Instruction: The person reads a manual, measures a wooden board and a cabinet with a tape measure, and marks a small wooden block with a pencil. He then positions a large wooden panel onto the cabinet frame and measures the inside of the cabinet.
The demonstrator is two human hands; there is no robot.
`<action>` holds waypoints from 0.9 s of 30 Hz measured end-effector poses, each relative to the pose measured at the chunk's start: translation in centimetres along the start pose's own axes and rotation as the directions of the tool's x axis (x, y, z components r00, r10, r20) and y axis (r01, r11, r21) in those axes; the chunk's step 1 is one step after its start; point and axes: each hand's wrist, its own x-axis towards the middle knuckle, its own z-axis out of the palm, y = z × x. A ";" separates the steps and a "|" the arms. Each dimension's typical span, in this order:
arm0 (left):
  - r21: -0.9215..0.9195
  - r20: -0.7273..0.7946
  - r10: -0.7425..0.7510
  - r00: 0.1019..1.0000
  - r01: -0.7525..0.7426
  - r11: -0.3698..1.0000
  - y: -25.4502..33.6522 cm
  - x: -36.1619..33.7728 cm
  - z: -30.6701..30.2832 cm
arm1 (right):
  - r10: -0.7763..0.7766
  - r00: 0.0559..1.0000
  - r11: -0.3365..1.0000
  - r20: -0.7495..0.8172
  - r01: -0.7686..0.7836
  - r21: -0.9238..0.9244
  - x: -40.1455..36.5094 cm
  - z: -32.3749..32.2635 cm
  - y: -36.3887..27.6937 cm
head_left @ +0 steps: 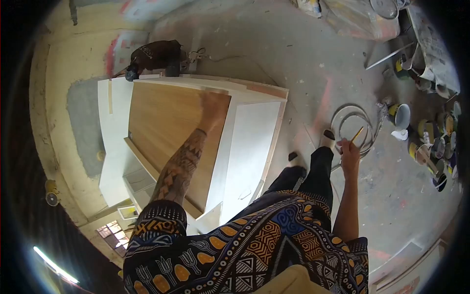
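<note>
My left hand (211, 109), smeared by motion, is over the far right end of a wood-grain panel (166, 110). The panel lies on a large white cabinet (254, 125) resting on the floor. Out to the right, my right hand (349, 153) is closed round a slim stick-like tool (360, 132) with a yellow end pointing up and away. What kind of tool it is, I cannot tell. Beneath that hand, a coil of pale banding (338, 113) rests on the floor near my feet.
A person in dark clothes (156, 54) bends at the cabinet's far side, beside a power strip (193, 58) and its cord. Paint cans (400, 116) and tubs crowd the floor at right. Plastic sheeting (357, 19) lies at the back; a plastered wall (63, 63) stands left.
</note>
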 end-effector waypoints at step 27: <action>-0.922 -0.034 -0.459 0.888 0.149 0.358 -1.3 2.4 -3.0 | 0.591 0.672 0.255 0.446 -0.680 0.687 -11.5 23.2 20.2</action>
